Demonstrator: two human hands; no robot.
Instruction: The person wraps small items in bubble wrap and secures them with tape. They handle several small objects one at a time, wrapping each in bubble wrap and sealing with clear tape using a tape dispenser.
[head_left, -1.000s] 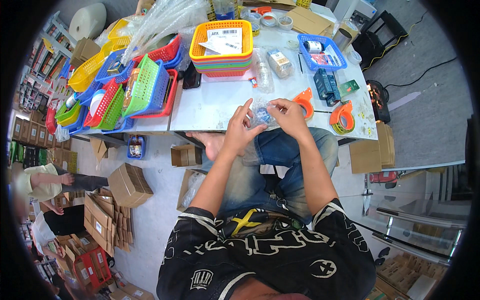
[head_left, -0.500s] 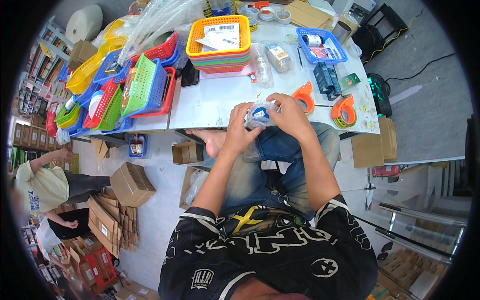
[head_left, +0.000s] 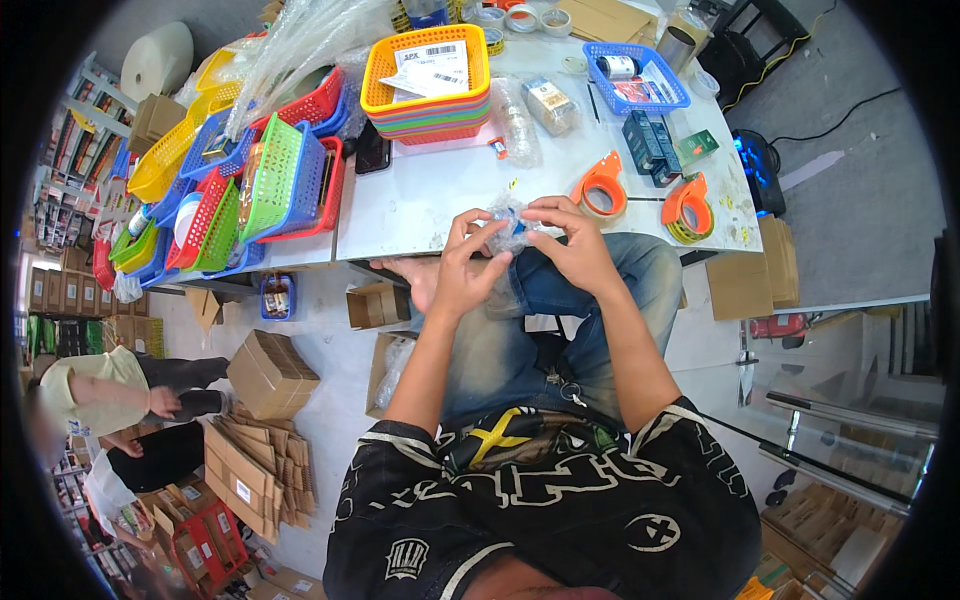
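Over the table's front edge I hold a small blue item in bubble wrap [head_left: 511,226], its kind hidden by the clear plastic. My left hand [head_left: 466,268] grips its left side with bent fingers and the thumb beneath. On the other side my right hand [head_left: 578,250] pinches the wrap between its fingers and thumb. Nearest to the right hand lies an orange tape dispenser [head_left: 602,188], with a second tape dispenser [head_left: 688,208] farther right. Beyond my hands are a bubble-wrapped roll [head_left: 516,122] and a wrapped box [head_left: 550,104].
Stacked baskets [head_left: 426,112] bearing paper labels stand at the back of the white table [head_left: 400,205]. Coloured baskets [head_left: 283,185] crowd its left side. A blue basket [head_left: 640,105] and dark green boxes [head_left: 650,150] are at right. Cardboard boxes [head_left: 272,374] and two people occupy the floor area at left.
The wrapped item has turned in my hands, so less of its blue face shows. My fingers have shifted around the wrap. At left, a person's arm has come down.
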